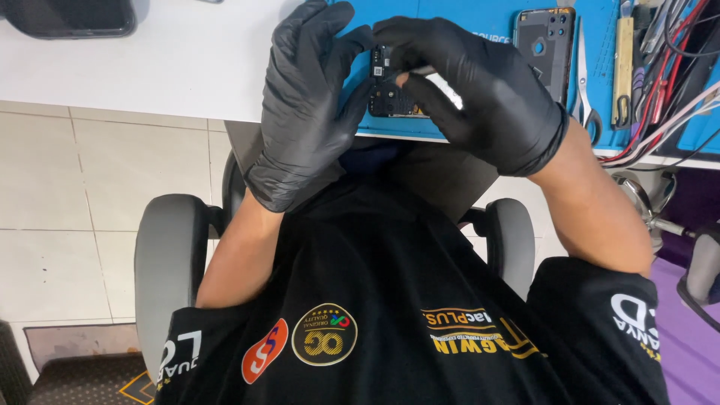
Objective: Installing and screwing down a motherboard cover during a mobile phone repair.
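While both black-gloved hands meet over the blue mat (480, 19) at the surface's near edge, the left hand (304, 112) has its fingers closed on the side of the opened phone (390, 94), and the right hand (480, 94) pinches a thin tool (420, 71) against it; a phone back cover (546, 45) and tweezers (586, 82) lie just beside

Opened phone (391, 88) mostly covered by both gloved hands, left hand (304, 112) and right hand (480, 94), with only a dark patch of its inner parts left showing between the fingers. Thin tool at the right fingertips largely hidden and too small to tell apart. Back cover (546, 46), scissors (587, 82) and blue mat (480, 16) cut off by the top edge; dark device (71, 16) at the top left corner cropped likewise.
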